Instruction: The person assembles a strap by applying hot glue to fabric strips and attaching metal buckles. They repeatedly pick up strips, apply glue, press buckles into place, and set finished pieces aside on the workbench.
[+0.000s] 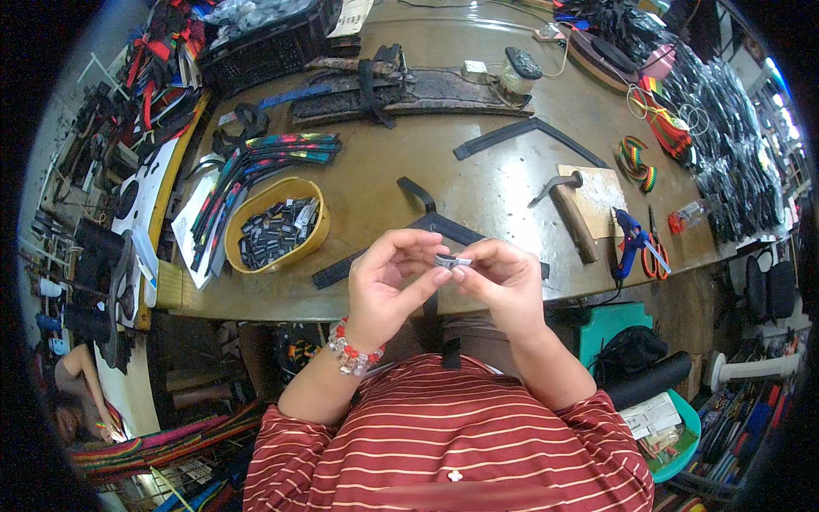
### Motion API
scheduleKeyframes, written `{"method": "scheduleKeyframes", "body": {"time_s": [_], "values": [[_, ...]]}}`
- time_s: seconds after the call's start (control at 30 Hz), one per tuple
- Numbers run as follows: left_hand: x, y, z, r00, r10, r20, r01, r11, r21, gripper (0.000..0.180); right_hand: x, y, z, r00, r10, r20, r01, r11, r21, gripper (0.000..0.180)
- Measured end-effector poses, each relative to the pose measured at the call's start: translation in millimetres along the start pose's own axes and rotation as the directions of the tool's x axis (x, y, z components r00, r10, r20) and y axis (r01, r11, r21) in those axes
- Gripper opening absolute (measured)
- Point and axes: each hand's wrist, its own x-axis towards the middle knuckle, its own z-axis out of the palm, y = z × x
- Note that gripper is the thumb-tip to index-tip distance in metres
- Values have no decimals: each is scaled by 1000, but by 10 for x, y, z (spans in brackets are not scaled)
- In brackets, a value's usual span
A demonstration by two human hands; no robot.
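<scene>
Multicoloured strips (264, 171) lie fanned on the left of the table (375, 158), just beyond a yellow tub (320, 232) of small dark and grey bits (277, 230). Pale marks show on many bits, too small to read; no brand can be made out on them.

Right of the tub, over the near edge, the left hand (388, 273) has thumb and fingers drawn narrow about the left end of a small grey-and-black piece (452, 262). The piece sits bent between both hands, nearer than a black strap (450, 229). The right hand (503, 277) pinches its right end between thumb and forefinger. It looks very light, thin and springy, hardly fragile, perhaps a little slick; its ends seem the best hold, with fingertips only. Any writing on it is hidden or too small.

Farther right lie a hammer (572, 215), a blue glue gun (630, 243) and orange-handled scissors (654, 260). Near right, a white packet (651, 416) carries small print.
</scene>
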Motion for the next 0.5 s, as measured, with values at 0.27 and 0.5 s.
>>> {"method": "scheduleKeyframes", "body": {"time_s": [0.27,0.5], "values": [[-19,-38,-30,994,-107,39,110,989,-98,24,-18,-45,-39,999,33,-16,-35,994,-107,13],[32,-251,-97,966,-258,16,259,965,-40,9,-157,137,-582,982,-56,-181,-26,906,-423,12]]}}
